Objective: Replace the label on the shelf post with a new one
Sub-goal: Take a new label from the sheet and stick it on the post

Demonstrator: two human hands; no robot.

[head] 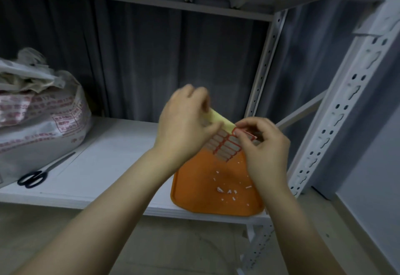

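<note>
Head view: the label (246, 134) sits at the sheet's (225, 147) top corner, above the tray (201, 188). I should peel slowly and low, so it doesn't curl or tear. My right hand (264, 151) pinches it with fingers curled. My left hand (186, 123) grips the bent-back sheet, wrists close together.

label sheet (226, 147): red-bordered, yellow backing, bent, held mid-air | shelf post (338, 110): white, perforated, right side
</note>
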